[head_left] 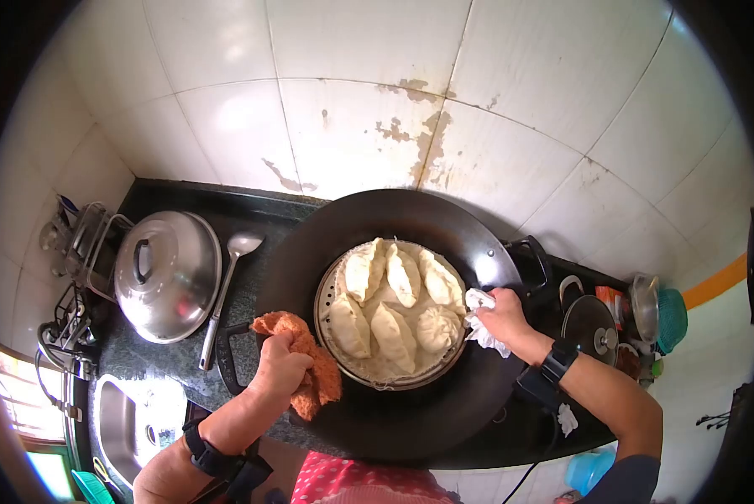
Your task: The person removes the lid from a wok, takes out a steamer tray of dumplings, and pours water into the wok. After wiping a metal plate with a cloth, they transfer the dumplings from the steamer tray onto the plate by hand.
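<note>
Head view: left hand (283, 367) clenches orange cloth (320, 382), right hand (503, 316) clenches white cloth (480, 323), with room between steamer (400, 385) and wok rim (377, 195).

On the counter (175, 365), at its left end, I have a sink (133, 420); a lidded pot (591, 329) stands toward the right end, a green basket (671, 321) beyond it.

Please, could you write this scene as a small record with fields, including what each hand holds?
Left hand: the left hand grips an orange cloth
Right hand: the right hand grips a white cloth at the tray's edge
Cookware: round steaming tray inside a large dark wok
Food: five long dumplings, one round pleated bun
Beside wok, left: domed metal lid, long-handled metal utensil
</note>
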A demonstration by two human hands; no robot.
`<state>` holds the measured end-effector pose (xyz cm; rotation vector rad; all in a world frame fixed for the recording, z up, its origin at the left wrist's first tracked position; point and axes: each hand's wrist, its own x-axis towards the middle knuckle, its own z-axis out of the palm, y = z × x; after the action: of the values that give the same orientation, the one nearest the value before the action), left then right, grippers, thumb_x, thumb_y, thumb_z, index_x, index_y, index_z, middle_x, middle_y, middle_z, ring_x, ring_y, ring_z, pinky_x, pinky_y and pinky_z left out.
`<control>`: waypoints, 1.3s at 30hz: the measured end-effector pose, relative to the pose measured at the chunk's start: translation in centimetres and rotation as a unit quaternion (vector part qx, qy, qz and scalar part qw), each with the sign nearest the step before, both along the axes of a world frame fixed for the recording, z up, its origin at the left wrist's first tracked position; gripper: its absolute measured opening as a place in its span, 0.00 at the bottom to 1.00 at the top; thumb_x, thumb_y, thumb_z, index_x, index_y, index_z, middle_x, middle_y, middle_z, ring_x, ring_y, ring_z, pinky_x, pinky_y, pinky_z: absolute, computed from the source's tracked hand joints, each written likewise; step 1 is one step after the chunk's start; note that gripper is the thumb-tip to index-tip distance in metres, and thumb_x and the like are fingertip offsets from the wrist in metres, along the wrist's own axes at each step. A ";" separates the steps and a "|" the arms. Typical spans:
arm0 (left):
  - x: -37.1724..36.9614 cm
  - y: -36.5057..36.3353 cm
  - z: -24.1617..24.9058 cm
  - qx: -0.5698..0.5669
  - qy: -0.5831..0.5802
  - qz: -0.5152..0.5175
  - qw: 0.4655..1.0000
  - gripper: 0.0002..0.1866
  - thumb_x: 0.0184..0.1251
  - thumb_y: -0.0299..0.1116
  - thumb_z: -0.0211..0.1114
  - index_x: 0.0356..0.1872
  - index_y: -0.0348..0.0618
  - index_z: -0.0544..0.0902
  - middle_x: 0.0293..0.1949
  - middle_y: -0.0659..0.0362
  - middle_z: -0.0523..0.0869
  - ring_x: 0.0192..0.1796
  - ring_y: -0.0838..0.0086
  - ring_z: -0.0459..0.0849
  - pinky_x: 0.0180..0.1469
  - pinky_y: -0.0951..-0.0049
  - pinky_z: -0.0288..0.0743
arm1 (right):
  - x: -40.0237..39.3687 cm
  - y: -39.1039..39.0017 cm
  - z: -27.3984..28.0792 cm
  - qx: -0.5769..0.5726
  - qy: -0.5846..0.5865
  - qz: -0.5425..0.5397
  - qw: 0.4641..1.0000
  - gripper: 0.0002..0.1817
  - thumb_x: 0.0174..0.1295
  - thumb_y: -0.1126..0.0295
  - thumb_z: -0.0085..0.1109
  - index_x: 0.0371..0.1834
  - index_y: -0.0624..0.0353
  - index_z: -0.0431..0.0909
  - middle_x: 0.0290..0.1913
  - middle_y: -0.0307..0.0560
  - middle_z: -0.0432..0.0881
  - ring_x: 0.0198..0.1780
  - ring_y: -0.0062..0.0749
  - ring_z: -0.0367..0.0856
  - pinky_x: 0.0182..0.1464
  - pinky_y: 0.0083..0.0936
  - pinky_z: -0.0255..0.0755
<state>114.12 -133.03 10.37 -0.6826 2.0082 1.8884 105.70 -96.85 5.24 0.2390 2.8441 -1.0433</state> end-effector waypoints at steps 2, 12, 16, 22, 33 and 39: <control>-0.6 0.2 -0.9 -0.017 -0.011 -0.010 1.000 0.12 0.54 0.16 0.59 0.41 0.37 0.76 0.29 0.57 0.78 0.23 0.73 0.79 0.19 0.74 0.68 | 0.2 0.1 -0.4 -0.022 -0.022 -0.008 0.999 0.15 0.49 0.71 0.61 0.37 0.72 0.81 0.35 0.66 0.83 0.41 0.53 0.84 0.47 0.38 0.76; -3.3 1.2 -2.2 -0.098 -0.059 -0.056 0.992 0.16 0.54 0.16 0.61 0.41 0.41 0.66 0.28 0.55 0.74 0.21 0.72 0.77 0.16 0.72 0.67 | 1.3 -1.5 0.3 -0.177 -0.172 -0.035 0.969 0.10 0.50 0.77 0.61 0.34 0.74 0.80 0.31 0.56 0.84 0.33 0.36 0.85 0.33 0.34 0.75; -4.0 1.3 -2.8 -0.082 -0.059 -0.020 0.995 0.19 0.55 0.17 0.61 0.47 0.41 0.67 0.31 0.54 0.74 0.22 0.71 0.77 0.17 0.71 0.69 | 1.4 -2.4 0.5 -0.222 -0.195 -0.105 0.950 0.12 0.48 0.81 0.62 0.37 0.74 0.78 0.32 0.54 0.82 0.30 0.38 0.83 0.26 0.36 0.73; -4.5 1.2 -0.9 -0.066 -0.101 -0.006 0.993 0.26 0.54 0.17 0.61 0.56 0.42 0.66 0.33 0.52 0.76 0.22 0.70 0.78 0.18 0.70 0.72 | 2.1 -3.2 3.2 -0.272 -0.211 -0.134 0.929 0.12 0.45 0.83 0.64 0.36 0.72 0.79 0.30 0.49 0.81 0.28 0.33 0.81 0.25 0.33 0.73; -3.3 -1.0 0.5 -0.014 0.082 -0.028 0.996 0.32 0.50 0.13 0.61 0.61 0.36 0.69 0.49 0.53 0.79 0.46 0.69 0.83 0.48 0.69 0.79 | 3.6 -2.9 7.4 -0.263 -0.154 -0.048 0.951 0.13 0.46 0.80 0.64 0.37 0.71 0.80 0.30 0.44 0.82 0.29 0.25 0.80 0.30 0.24 0.74; -1.1 -2.6 4.2 0.020 0.113 -0.039 0.993 0.32 0.49 0.12 0.61 0.61 0.34 0.68 0.51 0.55 0.79 0.53 0.70 0.80 0.57 0.69 0.74 | 7.1 -3.9 11.6 -0.328 -0.088 -0.034 0.940 0.15 0.48 0.80 0.62 0.42 0.69 0.79 0.35 0.42 0.82 0.34 0.21 0.80 0.36 0.21 0.74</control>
<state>113.03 -135.65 14.57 -0.3876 2.0893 2.0312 112.78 -100.74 16.83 0.3413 2.1857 -1.7979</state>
